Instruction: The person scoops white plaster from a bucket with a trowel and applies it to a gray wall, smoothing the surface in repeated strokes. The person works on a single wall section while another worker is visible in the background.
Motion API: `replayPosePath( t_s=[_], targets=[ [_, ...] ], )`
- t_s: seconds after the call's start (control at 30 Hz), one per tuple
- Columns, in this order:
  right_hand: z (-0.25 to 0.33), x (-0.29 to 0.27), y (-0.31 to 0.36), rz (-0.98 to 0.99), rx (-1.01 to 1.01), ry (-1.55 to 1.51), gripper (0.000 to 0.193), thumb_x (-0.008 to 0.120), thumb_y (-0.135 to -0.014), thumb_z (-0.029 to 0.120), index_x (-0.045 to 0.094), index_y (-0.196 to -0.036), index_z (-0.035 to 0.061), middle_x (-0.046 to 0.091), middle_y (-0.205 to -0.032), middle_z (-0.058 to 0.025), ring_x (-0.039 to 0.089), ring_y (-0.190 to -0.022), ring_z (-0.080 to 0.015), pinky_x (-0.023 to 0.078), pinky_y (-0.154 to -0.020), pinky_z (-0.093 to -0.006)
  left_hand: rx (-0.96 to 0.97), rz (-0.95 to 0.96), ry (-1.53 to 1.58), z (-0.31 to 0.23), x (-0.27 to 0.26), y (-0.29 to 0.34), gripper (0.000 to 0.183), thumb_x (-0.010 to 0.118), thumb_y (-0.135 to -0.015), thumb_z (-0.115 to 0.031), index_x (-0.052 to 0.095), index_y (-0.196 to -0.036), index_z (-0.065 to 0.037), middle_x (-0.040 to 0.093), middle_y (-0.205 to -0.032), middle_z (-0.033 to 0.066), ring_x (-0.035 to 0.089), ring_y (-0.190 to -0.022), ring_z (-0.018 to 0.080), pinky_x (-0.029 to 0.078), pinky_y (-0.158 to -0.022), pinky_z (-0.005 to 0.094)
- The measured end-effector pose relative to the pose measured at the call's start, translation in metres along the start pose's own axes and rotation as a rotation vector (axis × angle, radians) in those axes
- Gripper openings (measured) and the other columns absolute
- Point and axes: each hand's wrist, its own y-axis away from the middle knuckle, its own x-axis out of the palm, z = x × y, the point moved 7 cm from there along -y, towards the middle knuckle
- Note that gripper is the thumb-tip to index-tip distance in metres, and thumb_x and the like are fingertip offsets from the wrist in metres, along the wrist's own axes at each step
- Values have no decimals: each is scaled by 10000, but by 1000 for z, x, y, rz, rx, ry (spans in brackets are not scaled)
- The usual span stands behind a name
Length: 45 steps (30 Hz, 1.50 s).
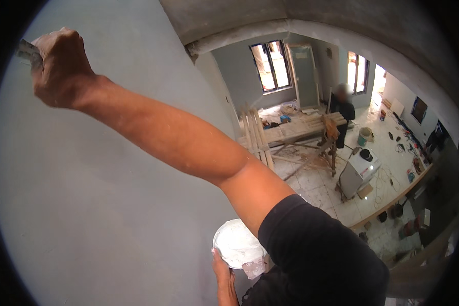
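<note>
My right arm stretches across the view to the upper left, and my right hand [61, 69] is closed in a fist against the smooth grey wall [112, 204]. Out of the fist sticks the end of a flat grey tool [28, 50], smeared and partly hidden, so its exact kind is unclear. Low in the middle, my left hand [222, 266] grips the side of a round tub of white putty [237, 242]. A flat, putty-smeared piece [254, 268] rests at the tub's near rim. The sleeve of my right arm covers part of the tub's right side.
Far below on the right is a tiled room. A person in dark clothes [343, 112] stands by a wooden trestle [301, 130] with planks. A pale box-shaped appliance [357, 173], a green bucket [364, 135], cables and tools lie about. A ledge edge [392, 201] runs at right.
</note>
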Motion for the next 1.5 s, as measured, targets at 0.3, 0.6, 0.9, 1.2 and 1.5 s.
replayPosePath(
  t_s=[0.3,0.6,0.9,1.2,1.5],
  targets=[
    [-16,-91,45,-39,477,-149,192,482,-805,25,451,-619,-8,447,-534,-175,432,-502,-309,379,-573,-409,-25,4,46,9,8,-2,523,381,-993,-367,441,-1254,82,574,-1181,171,624,-1005,240,540,-791,332],
    [-20,-109,39,-283,397,-216,209,467,-828,45,455,-625,-6,457,-519,-141,441,-467,-249,376,-495,-386,-61,-13,-30,4,14,5,490,423,-975,-391,461,-1241,18,607,-1110,117,658,-895,202,568,-712,326],
    [-19,-100,29,-264,385,-225,203,462,-845,65,475,-655,-7,464,-522,-127,445,-464,-232,379,-481,-373,-54,-83,36,4,16,6,488,410,-982,-382,468,-1217,42,614,-1074,127,662,-852,201,567,-635,288],
    [-19,-100,29,-270,396,-241,203,457,-861,85,495,-685,-9,471,-524,-114,449,-461,-214,382,-468,-360,-73,-70,5,6,15,6,466,410,-978,-384,485,-1193,23,626,-1029,111,666,-793,187,563,-569,276],
    [-14,-101,27,-263,394,-270,209,451,-878,105,516,-715,-10,477,-526,-100,452,-459,-196,386,-455,-347,-64,-79,44,9,14,2,467,406,-980,-374,471,-1217,23,606,-1096,127,658,-878,207,570,-648,298]
  ],
)
